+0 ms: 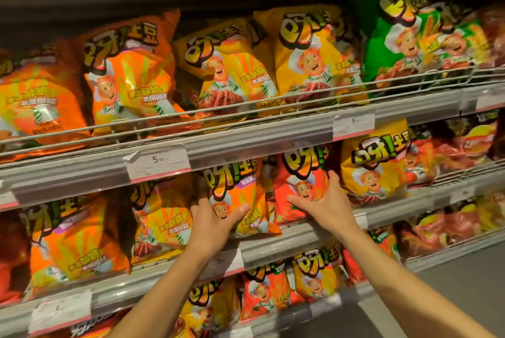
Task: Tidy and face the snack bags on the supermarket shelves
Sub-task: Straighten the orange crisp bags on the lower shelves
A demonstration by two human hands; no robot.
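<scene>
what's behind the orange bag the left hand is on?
Dark shelf space shows beside the orange bag, which the left hand grips. Whether more bags stand behind it cannot be seen; the bag covers that.

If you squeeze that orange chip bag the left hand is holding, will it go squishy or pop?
The orange chip bag looks puffed with air, so it probably gives softly and weighs little. Its glossy film may slip in the left hand. A hard squeeze might crush the chips inside.
</scene>
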